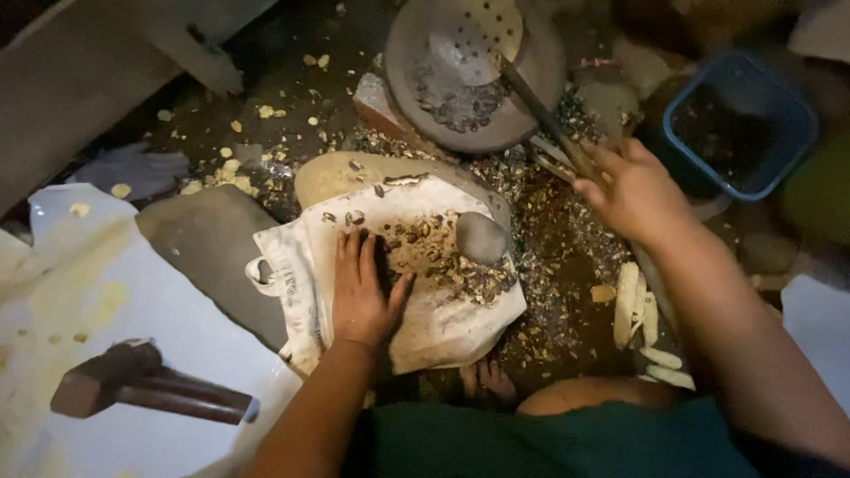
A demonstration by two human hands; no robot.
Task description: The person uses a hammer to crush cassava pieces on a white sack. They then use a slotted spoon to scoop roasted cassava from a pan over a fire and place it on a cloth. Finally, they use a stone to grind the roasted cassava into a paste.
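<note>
My left hand (364, 288) lies flat, fingers apart, on a white cloth sack (443, 319) spread over a flat stone, touching a pile of dark cracked seeds and shells (443, 257). A smooth grey round stone (481, 237) rests on the cloth just right of the pile. My right hand (630, 190) reaches to the upper right and grips the long handle (544, 115) of a perforated metal skimmer (474, 37). The skimmer's head rests in a round dark pan (531, 106) holding dark seeds.
A blue square tub (797, 115) stands at the right. Pale husk strips (633, 305) lie right of the cloth. A dark wooden mallet (142, 385) lies on a white sheet at the lower left. Shell bits litter the ground. My toes (487, 379) show below the cloth.
</note>
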